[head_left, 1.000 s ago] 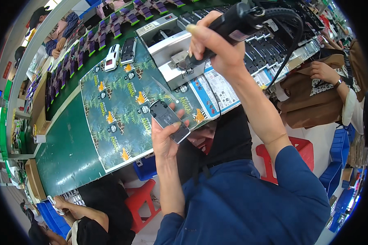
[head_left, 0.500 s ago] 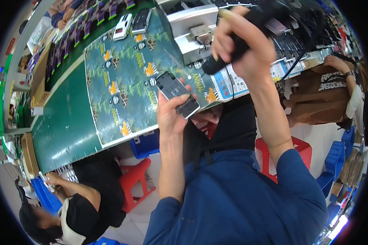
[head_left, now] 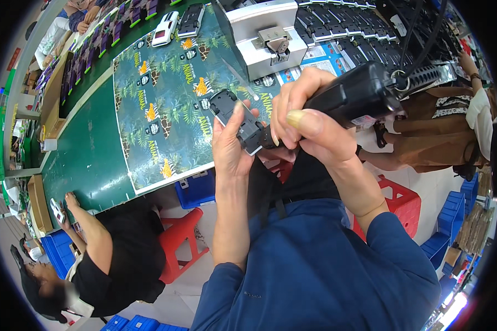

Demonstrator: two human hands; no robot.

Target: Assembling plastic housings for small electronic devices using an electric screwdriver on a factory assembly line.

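Note:
My left hand (head_left: 232,151) grips a toy car (head_left: 224,103) with its black underside turned up and a thin white edge of body showing. The thumb lies over the underside. My right hand (head_left: 306,118) is wrapped around a black electric screwdriver (head_left: 350,98), tilted with its back end up to the right, where a metal ring and a cable show. Its front end points down-left at the near end of the car's underside. My right fingers partly hide the tip, so whether it touches a screw cannot be made out.
Beyond my hands stands a silver metal fixture (head_left: 262,36), with rows of black car chassis (head_left: 328,25) at its right. A white toy car (head_left: 164,28) and an upturned one (head_left: 191,21) lie on the patterned sheet (head_left: 176,105). A co-worker (head_left: 105,254) sits at left.
My right hand has brought the screwdriver down and toward the toy car from beside the metal fixture. My left thumb has shifted on the car. The co-worker at left has reached onto the table.

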